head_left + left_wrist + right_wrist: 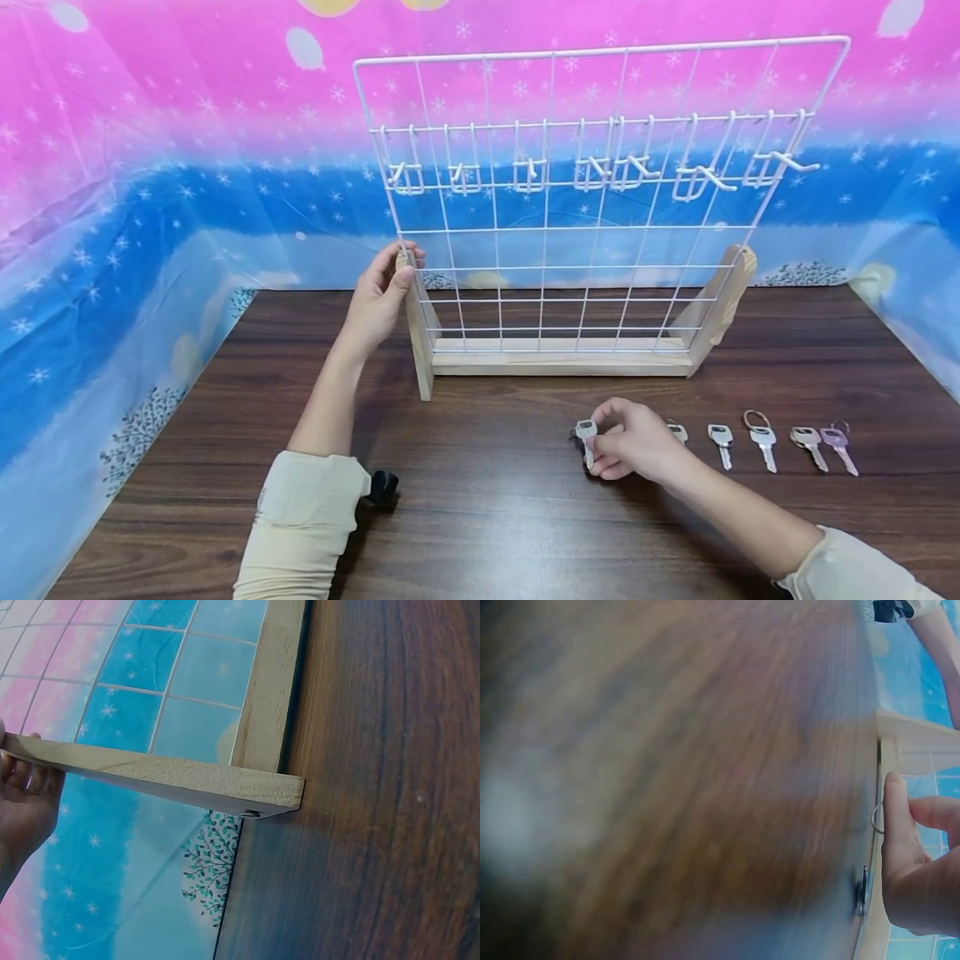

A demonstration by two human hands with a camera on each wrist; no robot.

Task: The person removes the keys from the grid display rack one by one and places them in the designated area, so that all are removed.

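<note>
My left hand (380, 296) grips the upper end of the left wooden side piece (418, 333) of a rack, thumb in front. In the left wrist view, part of that hand (30, 806) shows at the piece's far end. A white wire grid (570, 250) stands upright in the rack, with several white hooks (530, 171) hung across its upper part. Just above the table, in front of the rack, my right hand (633, 442) pinches a silver key (586, 430) between thumb and fingers. In the right wrist view, a thin ring (874, 819) shows beside the right hand (922, 870).
Several keys lie in a row to the right on the dark wooden table (480, 500): one partly behind my right hand, a silver key (721, 444), a key with a ring (762, 446) and a purplish key (840, 448). A patterned cloth (187, 208) hangs behind.
</note>
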